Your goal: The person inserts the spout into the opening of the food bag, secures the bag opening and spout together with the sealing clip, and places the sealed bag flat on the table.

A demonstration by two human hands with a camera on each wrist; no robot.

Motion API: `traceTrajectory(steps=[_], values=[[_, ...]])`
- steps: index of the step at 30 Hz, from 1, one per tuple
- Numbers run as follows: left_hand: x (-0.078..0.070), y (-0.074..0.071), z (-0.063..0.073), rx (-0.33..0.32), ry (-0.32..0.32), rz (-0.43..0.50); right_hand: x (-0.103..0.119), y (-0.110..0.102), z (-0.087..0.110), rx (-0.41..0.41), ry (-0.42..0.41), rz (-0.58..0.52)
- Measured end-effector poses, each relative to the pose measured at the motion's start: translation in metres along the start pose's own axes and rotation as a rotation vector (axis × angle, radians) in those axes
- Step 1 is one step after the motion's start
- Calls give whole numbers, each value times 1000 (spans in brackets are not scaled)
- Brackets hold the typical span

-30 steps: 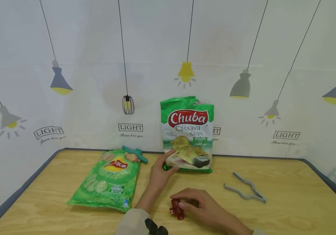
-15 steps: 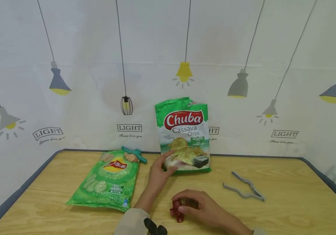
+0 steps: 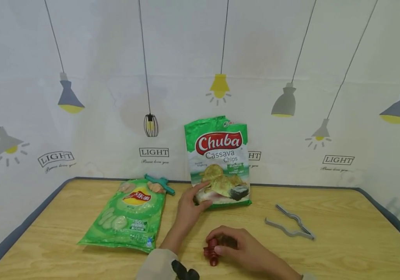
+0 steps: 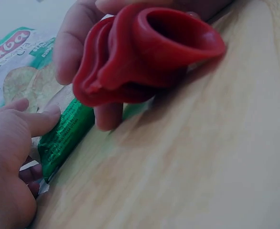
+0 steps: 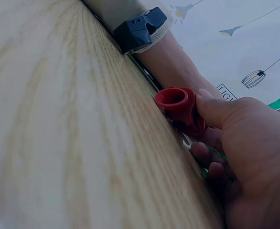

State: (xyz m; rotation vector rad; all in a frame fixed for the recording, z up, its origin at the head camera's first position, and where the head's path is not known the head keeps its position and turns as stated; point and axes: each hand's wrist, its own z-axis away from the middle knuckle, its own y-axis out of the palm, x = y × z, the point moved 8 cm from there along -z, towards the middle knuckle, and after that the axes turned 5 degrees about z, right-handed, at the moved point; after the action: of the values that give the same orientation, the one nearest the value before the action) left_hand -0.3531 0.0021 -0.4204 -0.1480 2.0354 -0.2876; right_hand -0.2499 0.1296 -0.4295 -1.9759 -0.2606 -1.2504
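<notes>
The green and white chip bag (image 3: 220,159) stands upright against the back wall. My left hand (image 3: 188,208) grips its lower left corner, thumb and a finger on the front and other fingers at the side edge. In front of me, close over the table, my right hand (image 3: 243,247) pinches a red plastic spout piece (image 3: 212,252) between thumb and fingers. In the left wrist view this spout piece (image 4: 125,57) shows a round open mouth and wavy ridges. Its mouth faces up beside the thumb in the right wrist view.
A second green chip bag (image 3: 126,217) lies flat at the left, with a teal bag clip (image 3: 160,184) at its top corner. A grey opened bag clip (image 3: 296,229) lies at the right. The white printed wall (image 3: 116,116) rises behind the table.
The standing chip bag has shifted and tilted slightly left under my left hand. My right hand has turned the red spout piece a little and edged it slightly right.
</notes>
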Motion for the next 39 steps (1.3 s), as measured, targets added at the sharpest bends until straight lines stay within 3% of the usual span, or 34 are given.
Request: traceTrajectory(steps=[6,12,21,31,39], values=[[-3,0,-1,-5,-36,-94,1,-4,0,-18,31,8],[-5,1,-1,18,-72,-108,-1,-12,2,-102,63,-85],[-5,-4,0,7,-81,-111,5,-17,0,-179,-46,-184],[-2,-9,6,-34,-48,-81,3,-24,4,-310,-43,-72],[-4,-7,20,-59,-36,-100,1,-32,10,-386,-37,-43]])
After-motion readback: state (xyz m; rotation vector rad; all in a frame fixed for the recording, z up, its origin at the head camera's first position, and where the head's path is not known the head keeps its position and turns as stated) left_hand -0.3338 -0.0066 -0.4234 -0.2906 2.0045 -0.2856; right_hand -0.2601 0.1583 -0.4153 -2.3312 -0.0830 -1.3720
